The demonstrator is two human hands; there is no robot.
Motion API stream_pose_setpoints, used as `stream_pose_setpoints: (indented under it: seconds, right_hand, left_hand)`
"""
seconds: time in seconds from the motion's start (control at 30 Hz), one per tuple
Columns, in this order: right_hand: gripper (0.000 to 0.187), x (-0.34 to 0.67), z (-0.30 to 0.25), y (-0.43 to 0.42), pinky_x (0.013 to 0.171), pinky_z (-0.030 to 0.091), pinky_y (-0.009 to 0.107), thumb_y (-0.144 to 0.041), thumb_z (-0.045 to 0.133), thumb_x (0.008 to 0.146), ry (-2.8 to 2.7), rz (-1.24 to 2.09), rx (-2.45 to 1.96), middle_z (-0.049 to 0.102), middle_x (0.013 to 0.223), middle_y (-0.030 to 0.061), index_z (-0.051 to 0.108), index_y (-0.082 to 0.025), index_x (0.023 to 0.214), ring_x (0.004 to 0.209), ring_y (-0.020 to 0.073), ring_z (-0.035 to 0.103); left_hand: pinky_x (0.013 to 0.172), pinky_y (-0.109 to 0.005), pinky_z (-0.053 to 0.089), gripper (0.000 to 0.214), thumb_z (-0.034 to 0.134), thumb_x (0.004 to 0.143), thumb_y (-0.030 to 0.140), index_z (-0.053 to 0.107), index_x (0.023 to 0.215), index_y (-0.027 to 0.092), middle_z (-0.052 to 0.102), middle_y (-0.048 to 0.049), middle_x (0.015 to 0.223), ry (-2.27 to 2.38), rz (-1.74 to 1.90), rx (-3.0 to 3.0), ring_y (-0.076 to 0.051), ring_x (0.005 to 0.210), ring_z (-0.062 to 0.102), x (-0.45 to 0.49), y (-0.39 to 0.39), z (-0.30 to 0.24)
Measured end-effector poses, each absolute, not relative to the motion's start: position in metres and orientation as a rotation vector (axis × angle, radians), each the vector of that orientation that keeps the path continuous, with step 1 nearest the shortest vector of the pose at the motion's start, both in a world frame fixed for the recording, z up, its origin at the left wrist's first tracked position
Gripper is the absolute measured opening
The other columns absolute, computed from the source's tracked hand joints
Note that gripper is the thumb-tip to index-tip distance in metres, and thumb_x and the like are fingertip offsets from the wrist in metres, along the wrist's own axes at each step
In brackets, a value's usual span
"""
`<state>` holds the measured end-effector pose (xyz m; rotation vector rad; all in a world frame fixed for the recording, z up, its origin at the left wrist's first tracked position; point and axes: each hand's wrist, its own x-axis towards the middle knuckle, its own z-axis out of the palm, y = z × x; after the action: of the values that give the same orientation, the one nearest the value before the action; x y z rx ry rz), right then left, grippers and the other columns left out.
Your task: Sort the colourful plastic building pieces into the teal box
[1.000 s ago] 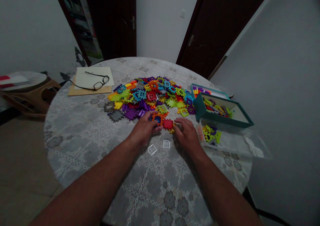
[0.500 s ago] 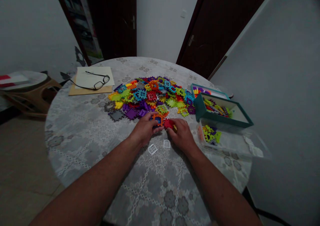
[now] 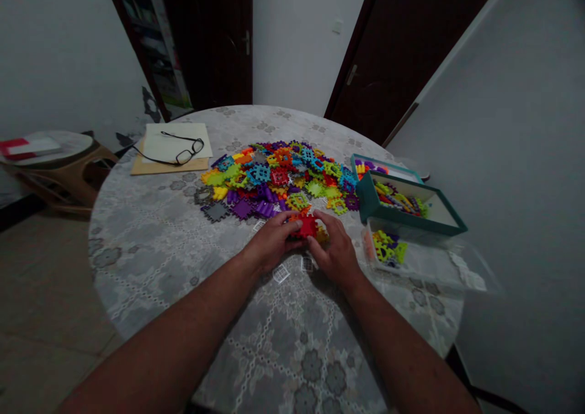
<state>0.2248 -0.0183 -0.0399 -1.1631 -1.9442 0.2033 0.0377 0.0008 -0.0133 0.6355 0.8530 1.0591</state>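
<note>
Between my two hands is a red interlocking tile (image 3: 308, 225), with bits of an orange piece showing behind it. My left hand (image 3: 275, 241) grips the left side of these joined blocks, its thumb on top. From the right, my right hand (image 3: 336, 244) holds the red tile's edge between thumb and fingers. Something yellowish shows under that hand, too hidden to name. Just below the hands, a white window-frame piece (image 3: 280, 273) and a second white window piece (image 3: 307, 264) lie on the patterned tablecloth.
A large pile of coloured interlocking tiles (image 3: 260, 175) lies beyond my hands. To the right stand a green box (image 3: 414, 219) with colourful pieces and a clear plastic container (image 3: 425, 269). Eyeglasses (image 3: 184, 157) rest on paper (image 3: 183, 135) at the back left.
The red tile has come over against the orange piece and now covers most of it. My left thumb has shifted right onto the blocks. The view has tilted slightly.
</note>
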Motion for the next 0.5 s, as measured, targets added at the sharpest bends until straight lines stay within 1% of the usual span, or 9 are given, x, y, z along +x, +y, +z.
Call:
stream_pose_setpoints:
  seconds: [0.07,0.13,0.27,0.33,0.4,0.5]
  right_hand:
    - [0.057,0.22,-0.039,-0.019,0.119,0.051,0.058,-0.027,0.064,0.101,-1.971,0.212,-1.15,0.068,0.145,0.0153,0.054,-0.026,0.156,0.137,0.0321,0.062]
    - [0.058,0.22,-0.038,-0.019,0.118,0.052,0.058,-0.028,0.065,0.101,-1.996,0.226,-1.141,0.067,0.145,0.015,0.053,-0.026,0.158,0.137,0.0321,0.062]
    - [0.062,0.235,-0.037,-0.015,0.121,0.05,0.059,-0.024,0.063,0.1,-2.034,0.214,-1.148,0.063,0.152,0.0148,0.05,-0.027,0.161,0.142,0.0316,0.059]
    - [0.063,0.247,-0.039,-0.013,0.123,0.048,0.061,-0.018,0.059,0.097,-2.067,0.208,-1.163,0.064,0.152,0.0145,0.053,-0.026,0.159,0.142,0.0311,0.058]
    - [0.065,0.259,-0.043,-0.011,0.125,0.046,0.061,-0.012,0.058,0.092,-2.115,0.219,-1.182,0.066,0.15,0.014,0.058,-0.025,0.155,0.143,0.031,0.058]
    - [0.068,0.269,-0.049,-0.009,0.126,0.044,0.061,-0.01,0.058,0.084,-2.199,0.257,-1.224,0.067,0.148,0.0135,0.064,-0.023,0.15,0.143,0.0316,0.057]
  left_hand:
    - [0.071,-0.027,0.064,0.031,0.076,0.087,0.013,0.073,0.117,0.017,0.078,-0.0132,0.112,0.879,1.047,0.662,-0.02,0.091,0.075,0.04,0.0,-0.014]
    - [0.07,-0.025,0.063,0.037,0.074,0.086,0.009,0.072,0.121,0.018,0.077,-0.0118,0.109,0.905,1.049,0.661,-0.018,0.087,0.074,0.041,0.0,-0.016]
    - [0.077,-0.032,0.066,0.04,0.072,0.086,0.008,0.071,0.124,0.019,0.076,-0.0127,0.113,0.926,1.101,0.669,-0.019,0.09,0.074,0.039,0.004,-0.018]
    - [0.079,-0.034,0.067,0.04,0.071,0.087,0.009,0.071,0.126,0.019,0.075,-0.0131,0.113,0.943,1.153,0.663,-0.02,0.09,0.074,0.036,0.007,-0.017]
    - [0.081,-0.036,0.068,0.04,0.07,0.087,0.008,0.071,0.126,0.019,0.075,-0.0133,0.113,0.948,1.198,0.642,-0.02,0.091,0.075,0.032,0.01,-0.015]
    - [0.085,-0.039,0.068,0.038,0.069,0.087,0.006,0.071,0.124,0.018,0.075,-0.0133,0.115,0.943,1.227,0.615,-0.021,0.094,0.075,0.028,0.012,-0.012]
